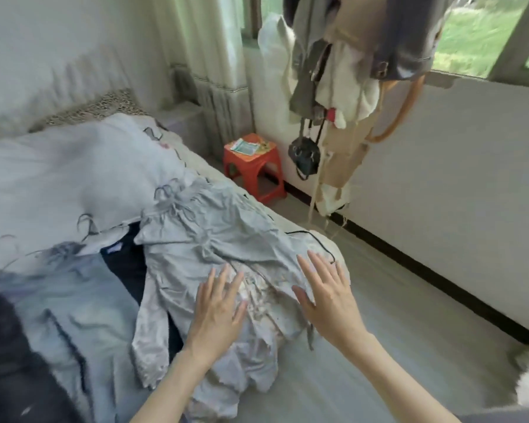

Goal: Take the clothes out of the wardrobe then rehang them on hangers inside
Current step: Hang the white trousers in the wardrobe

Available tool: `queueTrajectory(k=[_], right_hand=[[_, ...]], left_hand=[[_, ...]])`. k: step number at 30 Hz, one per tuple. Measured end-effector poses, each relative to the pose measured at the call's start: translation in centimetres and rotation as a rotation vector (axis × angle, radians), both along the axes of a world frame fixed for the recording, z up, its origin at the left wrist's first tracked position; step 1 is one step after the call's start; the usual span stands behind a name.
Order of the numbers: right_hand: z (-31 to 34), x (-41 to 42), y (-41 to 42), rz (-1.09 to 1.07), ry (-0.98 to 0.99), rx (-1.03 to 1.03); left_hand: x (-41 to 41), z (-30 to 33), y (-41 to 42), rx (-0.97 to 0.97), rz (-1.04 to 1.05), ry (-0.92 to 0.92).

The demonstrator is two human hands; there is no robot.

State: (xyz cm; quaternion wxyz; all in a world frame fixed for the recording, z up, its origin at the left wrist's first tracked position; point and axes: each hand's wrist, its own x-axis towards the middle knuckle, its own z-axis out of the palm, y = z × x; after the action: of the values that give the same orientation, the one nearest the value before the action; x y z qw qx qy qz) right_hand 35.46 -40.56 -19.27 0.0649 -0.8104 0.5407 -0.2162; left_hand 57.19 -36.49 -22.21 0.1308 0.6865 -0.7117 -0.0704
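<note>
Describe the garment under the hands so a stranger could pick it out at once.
Start at the bed, then the heap of clothes at its near end. The pale grey dress lies on top, nearest the floor-side edge, with the left hand and right hand open over it. Unlike the denim piece beside it, it is thin, crumpled and has tie strings.

crumpled matt cloth dress [208,254]; glossy orange plastic stool [254,169].

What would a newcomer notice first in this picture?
Two hands, left hand and right hand, lie open over a crumpled pale grey garment on the bed. Beyond the bed, a bright orange stool stands on the floor by the wall.
</note>
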Motion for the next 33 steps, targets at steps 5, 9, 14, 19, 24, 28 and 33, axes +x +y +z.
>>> queueTrajectory(k=[5, 9, 14, 19, 24, 28, 33], right_hand=[[-1.4, 6.7, -3.9, 0.205, 0.044, 0.046], [-2.5, 11.7, -6.6, 0.390, 0.075, 0.053], [-3.8, 17.4, -9.2, 0.589, 0.081, 0.059], [-5.0, 22.2, -11.7, 0.686, 0.122, 0.127], [-6.7, 27.3, -16.8, 0.641, 0.141, 0.129], [-8.2, 31.8, -22.1, 0.551, 0.145, 0.156], [-10.2, 35.8, -29.3, 0.459, 0.191, 0.188]], left_hand=[[5.4, -1.0, 1.5, -0.054, 0.239, 0.089], [8.5, -2.1, 2.7, 0.033, 0.422, 0.074], [11.7, -1.8, 3.6, 0.130, 0.633, 0.104], [14.9, -3.5, 3.5, 0.164, 0.734, 0.154], [21.5, -5.5, -0.3, 0.210, 0.720, 0.196], [28.6, -7.5, -5.2, 0.241, 0.658, 0.165], [34.8, -10.2, -12.4, 0.255, 0.567, 0.154]])
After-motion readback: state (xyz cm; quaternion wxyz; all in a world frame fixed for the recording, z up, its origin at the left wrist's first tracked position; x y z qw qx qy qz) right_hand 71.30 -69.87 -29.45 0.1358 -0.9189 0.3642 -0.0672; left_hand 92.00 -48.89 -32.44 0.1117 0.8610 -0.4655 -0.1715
